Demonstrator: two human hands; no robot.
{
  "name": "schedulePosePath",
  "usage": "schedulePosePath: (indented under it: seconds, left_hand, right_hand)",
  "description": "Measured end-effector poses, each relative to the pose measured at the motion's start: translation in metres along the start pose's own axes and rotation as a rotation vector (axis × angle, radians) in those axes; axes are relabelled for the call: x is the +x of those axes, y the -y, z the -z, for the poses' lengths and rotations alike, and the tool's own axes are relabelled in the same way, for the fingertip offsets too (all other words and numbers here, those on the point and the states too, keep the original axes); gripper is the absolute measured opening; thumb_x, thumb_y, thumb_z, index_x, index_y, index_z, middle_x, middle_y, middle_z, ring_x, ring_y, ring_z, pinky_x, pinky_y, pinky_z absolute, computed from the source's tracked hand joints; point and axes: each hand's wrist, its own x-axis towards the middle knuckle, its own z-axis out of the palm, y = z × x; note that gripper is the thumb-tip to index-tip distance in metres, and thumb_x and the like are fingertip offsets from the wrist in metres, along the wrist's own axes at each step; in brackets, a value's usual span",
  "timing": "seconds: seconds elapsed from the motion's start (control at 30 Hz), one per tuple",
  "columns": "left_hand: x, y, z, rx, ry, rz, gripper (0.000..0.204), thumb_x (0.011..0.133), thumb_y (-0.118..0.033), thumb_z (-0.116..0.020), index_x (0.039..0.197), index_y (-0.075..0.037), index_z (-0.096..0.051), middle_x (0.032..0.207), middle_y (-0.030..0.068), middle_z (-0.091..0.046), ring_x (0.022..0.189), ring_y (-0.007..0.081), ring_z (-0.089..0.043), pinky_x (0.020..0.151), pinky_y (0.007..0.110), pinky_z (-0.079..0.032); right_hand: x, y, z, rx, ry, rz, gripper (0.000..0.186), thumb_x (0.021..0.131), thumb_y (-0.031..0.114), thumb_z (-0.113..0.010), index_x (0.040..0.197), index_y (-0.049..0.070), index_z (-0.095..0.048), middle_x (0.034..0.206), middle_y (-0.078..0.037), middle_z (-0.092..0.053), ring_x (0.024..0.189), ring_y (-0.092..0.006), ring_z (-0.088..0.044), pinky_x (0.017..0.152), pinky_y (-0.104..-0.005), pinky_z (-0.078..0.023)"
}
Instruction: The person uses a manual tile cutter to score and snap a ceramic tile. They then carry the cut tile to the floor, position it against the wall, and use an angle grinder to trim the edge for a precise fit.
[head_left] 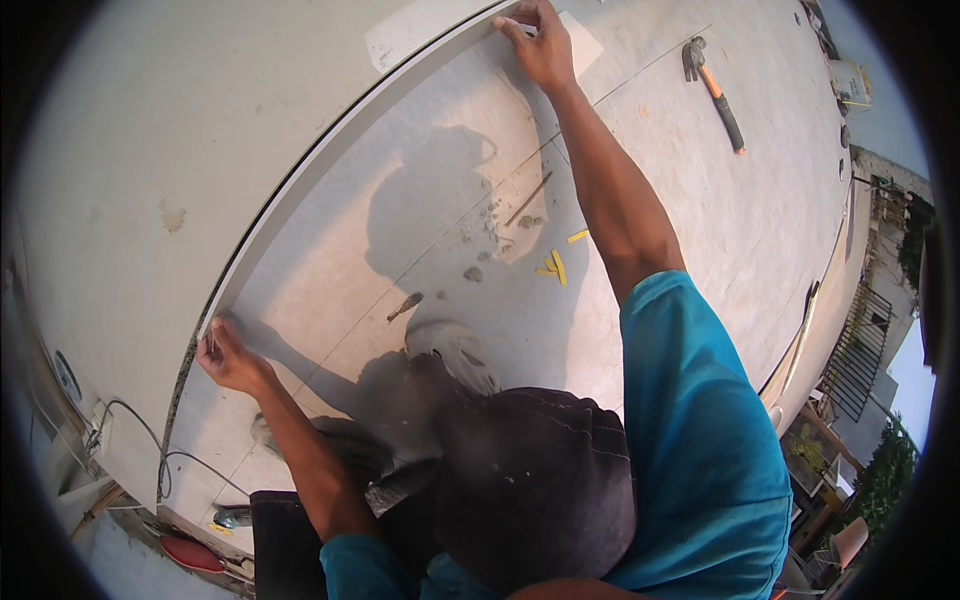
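**On the tiled floor: a large tile held by its two far corners**

On the pale tiled floor [700, 220], a large rectangular tile [330, 170] is seen lying close against a light wall, its long edge running from the lower left up to the top of the view. The left hand [228, 358] is closed on the tile's near corner, the fingers pinched over the edge. The right hand [540, 45] is stretched well out and is pressed on the far corner, fingers spread and curled over the rim; whether the tile is actually lifted there cannot be told. A dark gap is visible along the tile's edge, so it seems to sit slightly apart from its neighbour.

The tile is judged to be stiff, heavy for its thinness, and brittle: a knock on a corner or a twist along its length could crack it. Its face looks smooth and dusty, so it is likely slippery. It is best taken by the edges near both ends, as now, so that the weight is shared and no bending is put on the middle.

A hammer [718, 92] with an orange and black handle lies well apart, near the right hand's side. Small yellow spacers [556, 265] and bits of debris are scattered between the arms. A cable [160, 450] runs by the wall at lower left.
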Motion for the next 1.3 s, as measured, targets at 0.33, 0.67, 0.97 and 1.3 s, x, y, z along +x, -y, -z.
schedulePosePath:
  seconds: [0.33, 0.67, 0.97, 1.3]
  left_hand:
    - [0.004, 0.004, -0.002, -0.199, -0.033, 0.089, 0.034, 0.096, -0.023, -0.067, 0.11, 0.002, -0.049, 0.111, 0.0113, -0.053, 0.108, 0.021, -0.052, 0.098, 0.049, -0.054]
    - [0.015, 0.013, 0.002, -0.284, -0.083, 0.091, 0.031, 0.095, -0.024, -0.068, 0.107, -0.001, -0.052, 0.109, 0.0103, -0.052, 0.105, 0.0203, -0.051, 0.099, 0.051, -0.052]
    - [0.008, 0.009, -0.009, -0.383, -0.064, 0.109, 0.024, 0.096, -0.014, -0.066, 0.112, -0.004, -0.052, 0.112, 0.0044, -0.054, 0.105, 0.0144, -0.055, 0.103, 0.053, -0.049]
    - [0.007, 0.012, -0.011, -0.479, -0.09, 0.104, 0.033, 0.089, -0.017, -0.076, 0.11, -0.001, -0.056, 0.097, 0.005, -0.062, 0.091, 0.0137, -0.061, 0.086, 0.029, -0.055]
  right_hand:
    - [0.001, -0.001, -0.004, -0.057, -0.024, 0.092, 0.033, 0.095, 0.026, -0.063, 0.115, 0.001, -0.057, 0.115, -0.013, -0.062, 0.111, -0.0275, -0.059, 0.096, -0.0423, -0.048]
    - [0.01, -0.009, -0.018, 0.495, 0.023, -0.048, 0.023, 0.097, 0.021, -0.063, 0.106, 0.001, -0.056, 0.105, -0.008, -0.059, 0.1, -0.0187, -0.059, 0.09, -0.0364, -0.055]
    - [0.005, 0.0, -0.012, 0.533, 0.003, -0.08, 0.026, 0.097, 0.015, -0.062, 0.109, -0.007, -0.053, 0.114, -0.014, -0.052, 0.107, -0.0214, -0.056, 0.091, -0.0435, -0.061]
    - [0.05, -0.084, 0.007, 0.217, 0.108, 0.119, 0.029, 0.086, 0.023, -0.077, 0.111, 0.013, -0.067, 0.125, -0.008, -0.055, 0.118, -0.0231, -0.056, 0.101, -0.0362, -0.046]
